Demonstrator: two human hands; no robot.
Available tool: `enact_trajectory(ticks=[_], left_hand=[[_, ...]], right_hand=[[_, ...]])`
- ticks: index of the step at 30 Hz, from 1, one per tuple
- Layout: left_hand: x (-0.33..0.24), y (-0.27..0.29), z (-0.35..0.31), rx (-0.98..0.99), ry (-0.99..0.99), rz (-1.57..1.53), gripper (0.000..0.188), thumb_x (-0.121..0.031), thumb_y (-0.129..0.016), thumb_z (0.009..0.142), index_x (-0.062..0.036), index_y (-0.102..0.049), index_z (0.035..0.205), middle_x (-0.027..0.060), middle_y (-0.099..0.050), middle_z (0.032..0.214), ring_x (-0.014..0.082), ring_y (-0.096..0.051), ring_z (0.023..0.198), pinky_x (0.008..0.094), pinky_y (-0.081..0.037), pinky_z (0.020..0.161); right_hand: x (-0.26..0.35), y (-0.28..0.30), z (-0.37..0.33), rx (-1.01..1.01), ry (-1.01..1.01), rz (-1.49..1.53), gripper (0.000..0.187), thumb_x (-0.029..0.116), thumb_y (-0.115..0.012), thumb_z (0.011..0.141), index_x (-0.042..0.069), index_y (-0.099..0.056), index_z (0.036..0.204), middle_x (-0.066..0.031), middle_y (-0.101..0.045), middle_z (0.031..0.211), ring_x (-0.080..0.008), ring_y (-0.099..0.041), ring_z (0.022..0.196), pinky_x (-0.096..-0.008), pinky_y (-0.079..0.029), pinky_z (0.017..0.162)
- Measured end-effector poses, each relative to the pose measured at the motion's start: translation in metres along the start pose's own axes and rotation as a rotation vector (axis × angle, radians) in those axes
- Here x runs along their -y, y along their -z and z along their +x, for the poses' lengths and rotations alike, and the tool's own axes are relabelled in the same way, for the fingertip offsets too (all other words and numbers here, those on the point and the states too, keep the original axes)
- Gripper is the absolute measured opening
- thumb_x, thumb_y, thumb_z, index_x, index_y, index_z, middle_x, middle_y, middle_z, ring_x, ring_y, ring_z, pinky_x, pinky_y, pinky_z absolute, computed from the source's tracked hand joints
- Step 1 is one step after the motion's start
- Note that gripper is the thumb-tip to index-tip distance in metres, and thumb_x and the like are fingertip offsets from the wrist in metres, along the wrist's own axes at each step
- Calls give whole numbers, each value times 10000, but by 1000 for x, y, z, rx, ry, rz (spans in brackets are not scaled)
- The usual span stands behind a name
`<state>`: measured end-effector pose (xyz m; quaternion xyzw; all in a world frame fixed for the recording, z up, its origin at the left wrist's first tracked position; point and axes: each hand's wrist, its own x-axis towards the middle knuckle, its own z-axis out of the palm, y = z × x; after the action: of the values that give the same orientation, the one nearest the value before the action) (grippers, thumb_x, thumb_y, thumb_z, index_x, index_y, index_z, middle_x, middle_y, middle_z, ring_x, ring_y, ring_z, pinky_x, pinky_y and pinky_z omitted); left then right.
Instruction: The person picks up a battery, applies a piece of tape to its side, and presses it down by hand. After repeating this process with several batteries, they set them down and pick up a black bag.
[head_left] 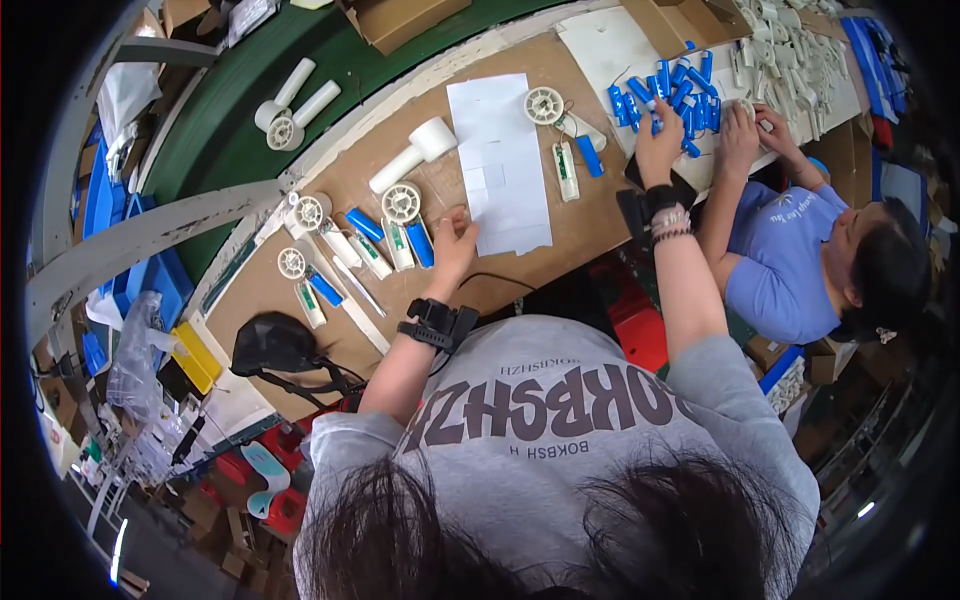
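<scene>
My left hand (456, 244) rests low over the brown tabletop beside a white paper sheet (500, 170). Its fingers are curled together, and whatever lies in them is hidden. At the edge of a pile of blue cylindrical batteries (684, 88), my right hand (659, 148) has its thumb and fingers closed around one blue battery (656, 127). Left of my left hand stand white round fan-like parts (401, 203), with open white handles showing green circuit boards (398, 245) and blue batteries (420, 244) beside them. A white closed housing (412, 155) lies farther back.
A co-worker in a blue shirt (785, 262) sits at the right, both hands (742, 138) on a white part. White handle pieces (785, 65) heap behind. At left lie a black bag (275, 345) and a grey metal frame (150, 235). A green conveyor belt (230, 130) runs beyond the table.
</scene>
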<state>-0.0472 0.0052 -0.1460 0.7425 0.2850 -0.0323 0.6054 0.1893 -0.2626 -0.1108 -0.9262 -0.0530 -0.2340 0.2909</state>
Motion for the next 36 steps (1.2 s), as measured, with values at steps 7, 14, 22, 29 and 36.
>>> enact_trajectory(ticks=[7, 14, 22, 29, 36], left_hand=[[-8, 6, -17, 79, 192, -102, 372, -124, -591, 770, 55, -468, 1072, 126, -539, 958, 176, -533, 841, 273, -444, 740], [-25, 5, -13, 193, 411, -139, 329, -112, -582, 764, 51, -481, 1031, 112, -557, 901, 180, -552, 793, 274, -455, 682], [5, -5, -11, 283, 187, 213, 182, -134, -572, 770, 40, -558, 821, 69, -592, 675, 147, -564, 615, 271, -444, 553], [3, -5, -18, 262, 169, -50, 121, -99, -543, 814, 9, -544, 759, 23, -562, 646, 75, -505, 578, 233, -392, 512], [-4, -12, -13, 248, 128, -350, 114, -70, -535, 831, -63, -503, 721, -33, -501, 677, 49, -442, 631, 203, -364, 571]], right_hand=[[115, 35, -126, 810, 263, 528, 267, 50, -546, 778, 48, -550, 1045, -97, -563, 889, -210, -557, 773, -300, -460, 622], [126, 12, -163, 991, 258, 441, 359, 64, -609, 702, 63, -537, 1053, -103, -476, 1018, -278, -461, 975, -336, -414, 810], [121, 13, -165, 1019, 274, 481, 352, 66, -625, 691, 63, -552, 1035, -100, -483, 983, -277, -463, 958, -337, -412, 812], [118, 14, -164, 957, 239, 549, 327, 77, -631, 700, 71, -573, 1022, -99, -500, 954, -270, -487, 925, -327, -425, 790], [117, 16, -155, 942, 150, 551, 277, 106, -620, 725, 90, -595, 1000, -94, -516, 943, -257, -513, 903, -322, -439, 764]])
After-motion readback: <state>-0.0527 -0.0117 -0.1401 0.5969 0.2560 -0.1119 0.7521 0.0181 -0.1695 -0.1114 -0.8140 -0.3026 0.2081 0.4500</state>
